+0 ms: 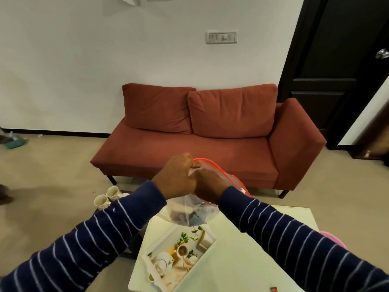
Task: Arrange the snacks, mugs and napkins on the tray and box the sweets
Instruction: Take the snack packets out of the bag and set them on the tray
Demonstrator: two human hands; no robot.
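Above a pale desk (242,249) and its printed tray (207,245), the left hand (174,178) and right hand (208,184) both pinch the red-edged mouth of a clear snack bag (189,213), which could tear or spill if tugged apart too sharply.

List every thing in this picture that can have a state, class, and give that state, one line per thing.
left hand: gripping the bag's top
right hand: gripping the bag's top
clear plastic bag: held up above the table, something dark inside
tray: flat on the white table, nothing placed on it
two mugs: upright, off the tray, left of the table
door: ajar
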